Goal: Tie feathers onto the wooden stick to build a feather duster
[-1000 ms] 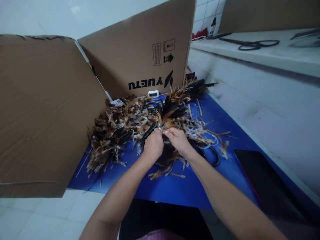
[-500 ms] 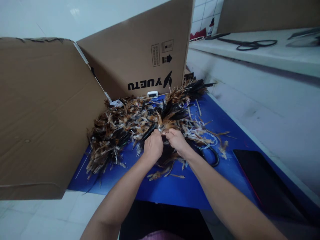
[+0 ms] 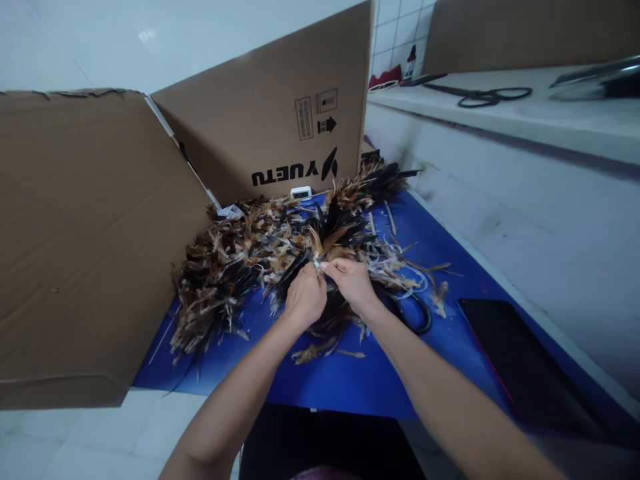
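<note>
The near strip of the blue worktop [image 3: 350, 393] is bare, with a few loose feathers [image 3: 313, 353] just beyond it and a dark tablet [image 3: 525, 363] lying at the right. Past these, the hands meet almost fingertip to fingertip at the base of the bunch [image 3: 334, 230], whose dark and brown feathers fan out to the far side. The left hand [image 3: 306, 293] is curled closed on the base; the right hand [image 3: 350, 283] pinches there with thumb and forefinger, though whether it grips stems or a tie is too small to tell.

The change over the last half second is slight: the right fingers have uncurled a little and the thumb has come closer to the left hand, at a white spot on the base. I take this as fine finger work at the binding, with the left hand steadying the bunch.

A black loop [image 3: 424, 320] and pale string [image 3: 417, 283] lie near the right hand; a feather pile [image 3: 215, 293] covers the left side. Farther off are a white gadget [image 3: 301, 193], a standing box [image 3: 240, 127] and, at the far right, scissors [image 3: 487, 97] on a ledge [image 3: 575, 120]
</note>
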`<state>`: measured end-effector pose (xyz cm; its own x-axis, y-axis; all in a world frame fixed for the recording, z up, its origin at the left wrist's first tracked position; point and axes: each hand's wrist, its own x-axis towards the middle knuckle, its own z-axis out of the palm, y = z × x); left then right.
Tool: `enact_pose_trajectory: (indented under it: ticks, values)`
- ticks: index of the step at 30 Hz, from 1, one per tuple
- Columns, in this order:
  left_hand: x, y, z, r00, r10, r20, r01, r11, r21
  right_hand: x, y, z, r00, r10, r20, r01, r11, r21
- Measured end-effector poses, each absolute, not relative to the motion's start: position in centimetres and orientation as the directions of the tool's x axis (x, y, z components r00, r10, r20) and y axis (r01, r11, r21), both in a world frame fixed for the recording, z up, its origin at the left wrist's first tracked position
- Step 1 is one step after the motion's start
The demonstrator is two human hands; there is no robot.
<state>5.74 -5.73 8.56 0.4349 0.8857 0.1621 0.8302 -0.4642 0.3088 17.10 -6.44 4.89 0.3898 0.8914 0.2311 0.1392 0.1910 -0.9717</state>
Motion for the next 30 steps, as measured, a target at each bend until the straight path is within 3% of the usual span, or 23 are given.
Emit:
enact_pose_trajectory:
  ticks: [5,8,13,18,21,25,28,30]
  values:
    - [5.7,-5.7,8.6,0.440,0.876,0.198,0.825,-0.481,0.295,16.8,-6.7,5.3,0.401,0.889,0.220,0.082,0.205,-0.975]
    - [6.0,-6.0,8.3,0.411,0.893,0.182,0.879,-0.441,0.180,16.7,-6.7,5.1,0.416,0.887,0.201,0.114,0.168,-0.979]
    - [6.5,-6.6,7.5,0.411,0.888,0.209,0.910,-0.415,-0.025,16.6,-6.6,4.7,0.427,0.866,0.261,0.305,0.134,-0.943]
    - [6.7,-6.9,6.9,0.419,0.873,0.251,0.908,-0.408,-0.096,16.7,-6.6,4.8,0.411,0.865,0.289,0.370,0.131,-0.920]
    - [6.7,-7.0,7.2,0.415,0.869,0.270,0.903,-0.431,-0.001,16.8,-6.5,4.8,0.414,0.863,0.289,0.349,0.143,-0.926]
    - [6.3,-6.9,8.0,0.398,0.874,0.279,0.855,-0.463,0.233,16.9,-6.5,4.8,0.402,0.878,0.259,0.258,0.163,-0.952]
    - [5.8,-6.7,8.4,0.392,0.888,0.241,0.741,-0.460,0.489,17.0,-6.7,5.2,0.391,0.889,0.240,0.204,0.171,-0.964]
    - [5.4,-6.5,8.5,0.372,0.914,0.159,0.610,-0.370,0.700,17.0,-6.9,5.5,0.386,0.894,0.227,0.166,0.175,-0.971]
